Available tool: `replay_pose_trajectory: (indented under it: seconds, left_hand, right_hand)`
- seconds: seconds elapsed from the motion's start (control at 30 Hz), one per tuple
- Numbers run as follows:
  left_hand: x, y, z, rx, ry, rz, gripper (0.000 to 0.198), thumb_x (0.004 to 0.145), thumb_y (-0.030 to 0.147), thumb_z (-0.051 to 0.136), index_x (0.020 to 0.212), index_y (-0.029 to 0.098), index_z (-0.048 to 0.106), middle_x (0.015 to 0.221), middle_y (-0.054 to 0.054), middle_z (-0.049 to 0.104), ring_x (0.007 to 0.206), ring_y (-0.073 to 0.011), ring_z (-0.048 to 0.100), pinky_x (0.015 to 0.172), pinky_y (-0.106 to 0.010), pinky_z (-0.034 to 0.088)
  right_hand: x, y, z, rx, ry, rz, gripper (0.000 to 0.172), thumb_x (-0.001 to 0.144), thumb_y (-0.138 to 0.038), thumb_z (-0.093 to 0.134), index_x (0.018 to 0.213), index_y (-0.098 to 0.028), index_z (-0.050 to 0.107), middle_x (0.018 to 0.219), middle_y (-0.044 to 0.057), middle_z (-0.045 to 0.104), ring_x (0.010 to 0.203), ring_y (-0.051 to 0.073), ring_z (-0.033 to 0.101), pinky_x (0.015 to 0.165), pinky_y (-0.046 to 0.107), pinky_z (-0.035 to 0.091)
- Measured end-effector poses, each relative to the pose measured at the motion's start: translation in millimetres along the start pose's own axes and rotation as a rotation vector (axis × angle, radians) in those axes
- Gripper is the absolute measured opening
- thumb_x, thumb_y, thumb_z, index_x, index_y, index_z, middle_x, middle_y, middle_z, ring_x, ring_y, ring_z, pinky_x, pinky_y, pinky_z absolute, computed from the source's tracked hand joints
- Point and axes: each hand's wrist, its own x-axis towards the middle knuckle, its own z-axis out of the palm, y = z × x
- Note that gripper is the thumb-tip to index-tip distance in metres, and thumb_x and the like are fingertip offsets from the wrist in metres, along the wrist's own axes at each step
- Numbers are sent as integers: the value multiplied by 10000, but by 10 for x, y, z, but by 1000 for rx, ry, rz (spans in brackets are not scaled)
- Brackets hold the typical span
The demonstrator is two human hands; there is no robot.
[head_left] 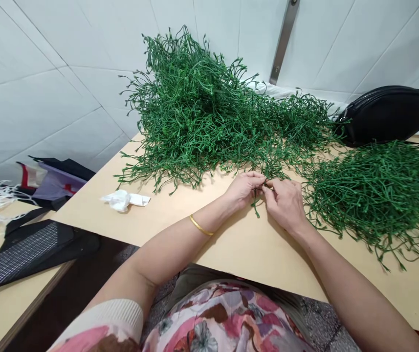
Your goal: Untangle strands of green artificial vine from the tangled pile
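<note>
My left hand (246,187) and my right hand (285,200) meet over the table, their fingertips pinched close together. Between them is a thin green artificial plant stem (256,209), whose lower end hangs down below my fingers. Most of that stem is hidden by my fingers. Just beyond my hands rises a big tangled heap of green artificial stems (202,107) with small budded tips. To the right of my right hand lies a second, lower pile of the same green stems (374,195).
A crumpled white tissue (121,200) lies left on the tan table (180,215). A black bag (388,115) stands at the back right by the tiled wall (102,39). Black mesh material (26,252) and white fringe (0,200) rest on another surface at left.
</note>
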Motion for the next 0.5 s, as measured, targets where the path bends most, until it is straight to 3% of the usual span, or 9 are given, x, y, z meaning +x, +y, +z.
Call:
replay_pose_trajectory:
  seconds: [0.17,0.37,0.5]
  left_hand:
    - [-8,-65,44,74,63,78,140,613,40,571,553,129,481,478,45,447,415,-36,404,438,-170,323]
    - [-19,-25,25,76,40,42,127,633,77,593,606,136,484,538,17,518,492,-81,514,505,-200,413]
    - [-29,-56,59,140,90,76,145,656,82,593,583,134,479,494,38,474,440,-53,455,470,-177,378]
  right_hand:
    - [33,19,16,34,-67,52,214,839,-235,398,707,-172,553,659,37,605,681,167,524,760,321,274]
    - [21,0,41,33,-92,55,217,777,-396,517,757,-184,561,689,32,616,734,190,535,750,333,266]
    - [12,-6,58,-89,-52,25,194,809,-298,460,686,-177,549,661,53,609,709,197,511,721,344,252]
